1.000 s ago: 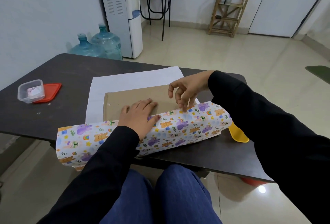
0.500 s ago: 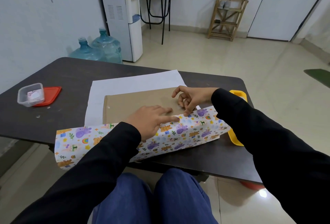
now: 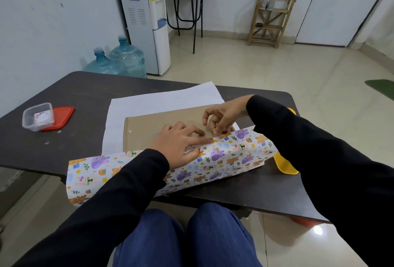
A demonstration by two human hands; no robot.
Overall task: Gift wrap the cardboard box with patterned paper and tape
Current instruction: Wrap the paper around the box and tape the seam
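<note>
Clear tub (image 3: 38, 116) on red lid (image 3: 60, 116), far left of table (image 3: 85, 94)

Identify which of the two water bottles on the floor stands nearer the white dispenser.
The taller-looking water bottle on the right; it stands right beside the dispenser, while the other bottle sits farther left.

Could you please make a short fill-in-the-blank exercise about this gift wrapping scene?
1. The left hand presses the patterned paper onto the ____ box.
2. The clear container sits beside its ____ lid.
3. The table top is ____ in colour.

Missing words: cardboard; red; dark
</note>
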